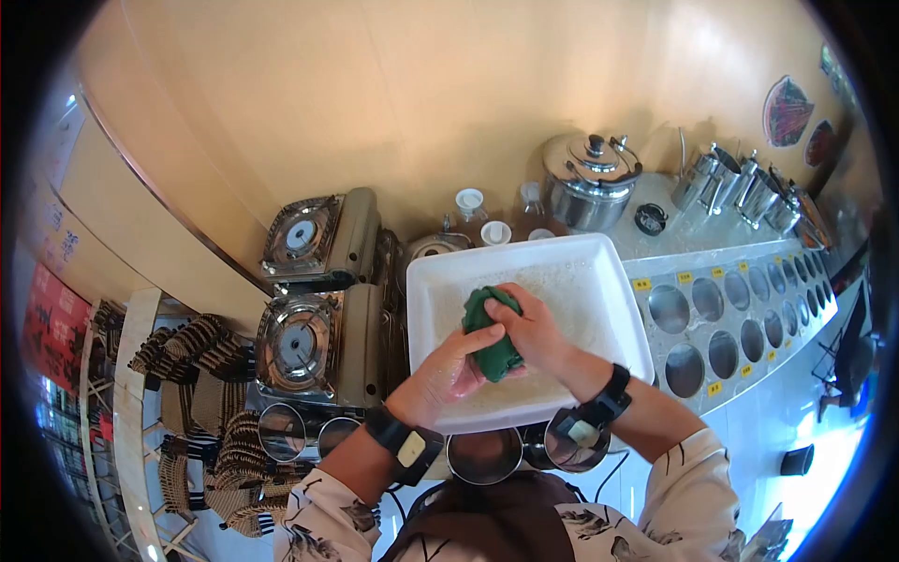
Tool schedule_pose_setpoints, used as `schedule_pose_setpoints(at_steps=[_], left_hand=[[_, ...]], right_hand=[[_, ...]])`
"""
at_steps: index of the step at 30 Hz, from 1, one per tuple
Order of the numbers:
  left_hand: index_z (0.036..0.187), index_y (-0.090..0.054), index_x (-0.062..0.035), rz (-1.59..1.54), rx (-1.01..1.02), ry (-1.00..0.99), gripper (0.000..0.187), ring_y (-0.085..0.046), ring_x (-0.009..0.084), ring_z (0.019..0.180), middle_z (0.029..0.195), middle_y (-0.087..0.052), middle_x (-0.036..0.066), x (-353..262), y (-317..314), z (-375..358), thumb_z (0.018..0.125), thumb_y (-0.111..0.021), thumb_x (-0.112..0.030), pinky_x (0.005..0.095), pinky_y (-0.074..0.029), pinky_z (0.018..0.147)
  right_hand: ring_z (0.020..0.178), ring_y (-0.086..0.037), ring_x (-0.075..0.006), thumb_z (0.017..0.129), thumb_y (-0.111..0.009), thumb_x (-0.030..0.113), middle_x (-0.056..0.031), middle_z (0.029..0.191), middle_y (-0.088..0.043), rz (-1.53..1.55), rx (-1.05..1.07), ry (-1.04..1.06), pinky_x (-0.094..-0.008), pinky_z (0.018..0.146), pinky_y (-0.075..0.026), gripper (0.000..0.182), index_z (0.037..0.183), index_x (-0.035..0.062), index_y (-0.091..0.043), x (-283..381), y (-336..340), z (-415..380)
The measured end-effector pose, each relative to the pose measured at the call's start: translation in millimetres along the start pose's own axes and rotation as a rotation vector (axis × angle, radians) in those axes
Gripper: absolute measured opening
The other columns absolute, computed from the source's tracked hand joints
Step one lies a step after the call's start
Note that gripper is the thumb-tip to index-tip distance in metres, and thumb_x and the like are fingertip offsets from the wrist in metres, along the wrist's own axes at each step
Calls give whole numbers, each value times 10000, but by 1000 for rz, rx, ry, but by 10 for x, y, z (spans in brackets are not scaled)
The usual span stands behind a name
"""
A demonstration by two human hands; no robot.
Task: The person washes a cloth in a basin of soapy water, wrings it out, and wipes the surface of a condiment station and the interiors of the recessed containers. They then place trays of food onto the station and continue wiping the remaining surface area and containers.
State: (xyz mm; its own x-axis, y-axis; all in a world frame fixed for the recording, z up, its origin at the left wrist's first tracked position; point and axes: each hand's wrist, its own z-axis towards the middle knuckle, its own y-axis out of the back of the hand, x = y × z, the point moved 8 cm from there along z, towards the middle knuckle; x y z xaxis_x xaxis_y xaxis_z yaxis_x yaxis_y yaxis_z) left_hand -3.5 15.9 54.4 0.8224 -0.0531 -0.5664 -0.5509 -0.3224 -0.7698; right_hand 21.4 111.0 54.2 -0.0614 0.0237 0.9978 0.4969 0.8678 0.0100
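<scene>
A bunched dark green cloth (494,348) is squeezed between my two hands over a white rectangular basin (623,309). My left hand (455,363) grips it from the lower left, thumb laid across its front. From the upper right, my right hand (532,328) wraps round the cloth, fingers curled over its top. Shallow water with suds (571,290) covers the basin's bottom. Both wrists wear black straps.
Two portable gas stoves (302,345) stand left of the basin. Behind it are a large steel kettle (592,183) and white-topped glass jars (470,200). A counter (698,318) with round steel wells lies right, metal pitchers (716,178) beyond. Steel pots (484,454) sit in front.
</scene>
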Motion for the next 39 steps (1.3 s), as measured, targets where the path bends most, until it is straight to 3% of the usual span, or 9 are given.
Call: schedule_pose_setpoints(at_steps=[5,9,13,22,25,29,32,36,39], left_hand=[[1152,-545,-72,230,-3,48,404,-599,153,892,1026,-607,59,-15,92,62,793,-731,-76,296,-480,626],[1083,-571,-75,401,-75,60,411,-572,114,687,821,-603,22,-115,-32,18,720,-761,-47,250,-428,541],[1057,-569,-93,489,-120,103,377,-565,101,754,893,-592,8,-222,-182,-100,732,-751,-38,245,-431,595],[1045,-622,-34,723,-259,-174,395,-645,231,844,851,-663,63,-12,236,260,673,-746,-78,346,-511,742],[1065,-618,-19,1154,-235,-96,425,-645,199,830,961,-666,93,15,251,288,682,-783,-100,335,-506,706],[996,-606,7,1450,-309,-91,363,-648,345,916,909,-658,201,14,168,274,698,-737,-155,391,-504,740],[1103,-519,16,1406,-357,-199,516,-639,359,931,968,-625,222,-110,167,222,686,-770,-153,405,-510,738],[1234,-358,0,1270,-194,-349,737,-630,290,944,1070,-566,207,-271,152,120,680,-817,-158,396,-532,737],[1230,-429,6,1109,-297,-264,641,-645,214,771,987,-609,133,-377,362,109,755,-810,-194,329,-537,678]], right_hand=[[1414,-233,-248,913,-629,353,-143,1509,-257,-139,227,72,-363,1125,-240,578,1398,98,-446,261,31,3],[1241,-458,-241,854,-703,358,-147,1337,-474,-139,334,157,-360,1021,-383,566,1314,82,-521,436,-86,-14],[964,-612,-233,819,-734,355,-125,1060,-625,-246,250,96,-350,857,-492,488,1172,49,-593,408,-107,-6],[979,-621,-394,818,-631,426,-238,1023,-648,-558,-28,69,-444,856,-488,483,1123,52,-611,131,4,-10],[947,-626,-408,824,-607,404,-245,985,-654,-585,-78,42,-459,840,-490,463,1101,33,-611,75,36,-25],[906,-627,-427,830,-587,374,-260,944,-655,-597,-38,-121,-470,821,-491,442,1064,0,-610,20,54,-32],[891,-636,-416,855,-582,434,-267,933,-651,-631,-44,-111,-457,804,-494,500,1058,-22,-589,29,92,-4],[988,-615,-242,853,-672,433,-167,1047,-635,-409,-38,-116,-360,848,-487,596,1214,-14,-517,-64,315,83],[1076,-575,-220,829,-721,400,-151,1119,-614,-326,75,-18,-350,905,-468,666,1278,-30,-480,108,390,18]])
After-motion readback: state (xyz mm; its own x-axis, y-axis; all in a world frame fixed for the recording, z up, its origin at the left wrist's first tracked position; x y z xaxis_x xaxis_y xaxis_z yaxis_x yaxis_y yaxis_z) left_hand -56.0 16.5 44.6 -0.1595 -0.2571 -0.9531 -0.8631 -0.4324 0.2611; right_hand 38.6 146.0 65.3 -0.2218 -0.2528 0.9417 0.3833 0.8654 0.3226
